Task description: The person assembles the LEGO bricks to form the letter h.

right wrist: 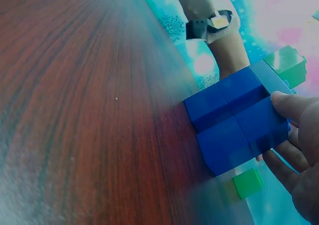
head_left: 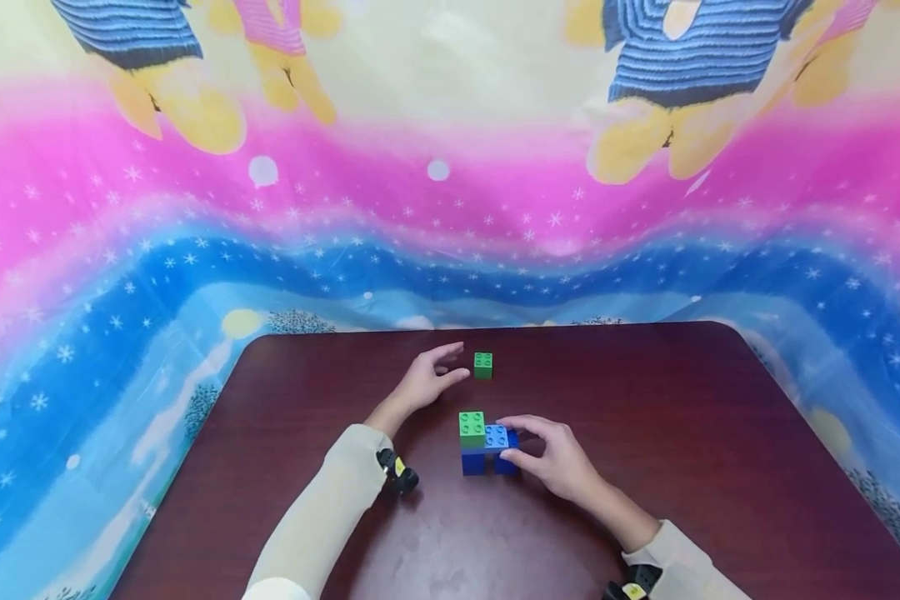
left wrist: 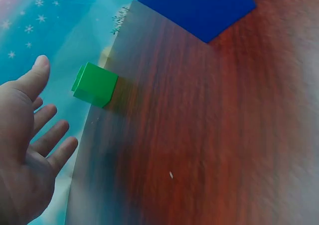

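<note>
My right hand (head_left: 557, 457) pinches the right side of a small structure of toy building bricks. Thumb at the near face, it has its other fingers round the far side, as the right wrist view shows. Dark blue bricks (right wrist: 227, 145) make up two columns with a gap between them low down. A lighter blue brick (head_left: 497, 435) bridges the top, and beside it on the left sits a green brick (head_left: 472, 427). Farther back, a loose green brick (head_left: 483, 367) stands on the table. Just left of it is my left hand (head_left: 429, 379), fingers spread and holding nothing.
The dark reddish-brown table (head_left: 330, 367) has rounded far corners. Behind it hangs a pink and blue printed cloth (head_left: 435, 225). Each wrist carries a black strapped camera (head_left: 397, 472) over or by a pale sleeve (head_left: 322, 500).
</note>
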Tool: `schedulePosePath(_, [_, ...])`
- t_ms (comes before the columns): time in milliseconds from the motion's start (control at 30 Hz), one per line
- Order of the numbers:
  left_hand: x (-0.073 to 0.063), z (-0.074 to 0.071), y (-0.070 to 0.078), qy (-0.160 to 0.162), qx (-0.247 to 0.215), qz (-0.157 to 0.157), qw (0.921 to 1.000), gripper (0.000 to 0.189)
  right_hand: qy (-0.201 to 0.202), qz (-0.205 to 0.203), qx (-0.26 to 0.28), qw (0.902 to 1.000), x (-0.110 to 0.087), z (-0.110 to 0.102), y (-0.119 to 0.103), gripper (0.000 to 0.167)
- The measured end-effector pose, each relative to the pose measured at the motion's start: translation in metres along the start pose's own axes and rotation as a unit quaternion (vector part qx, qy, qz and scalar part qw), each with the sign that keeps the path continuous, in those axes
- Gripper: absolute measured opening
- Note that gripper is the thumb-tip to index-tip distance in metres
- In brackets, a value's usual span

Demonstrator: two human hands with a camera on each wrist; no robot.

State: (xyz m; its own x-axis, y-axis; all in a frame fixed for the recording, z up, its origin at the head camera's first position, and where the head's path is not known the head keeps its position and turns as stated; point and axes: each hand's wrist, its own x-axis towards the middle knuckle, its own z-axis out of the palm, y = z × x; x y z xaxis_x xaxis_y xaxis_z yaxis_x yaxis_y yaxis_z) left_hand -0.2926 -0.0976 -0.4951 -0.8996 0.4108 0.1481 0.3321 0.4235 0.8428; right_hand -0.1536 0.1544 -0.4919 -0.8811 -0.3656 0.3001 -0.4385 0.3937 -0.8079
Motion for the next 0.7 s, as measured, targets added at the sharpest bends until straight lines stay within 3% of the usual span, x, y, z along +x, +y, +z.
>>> schedulePosePath(333, [0.027, 0.012, -0.002, -0.039, 0.000, -0.034, 0.9986, 0.065, -0.003, 0.002, 0.006, 1.0000, 0.000, 0.000, 0.001, 0.042])
schedulePosePath(700, [0.035, 0.024, -0.005, -0.048, 0.009, -0.049, 0.9976, 0.055, -0.007, 0.011, 0.006, 0.9999, -0.001, 0.000, 0.002, 0.041])
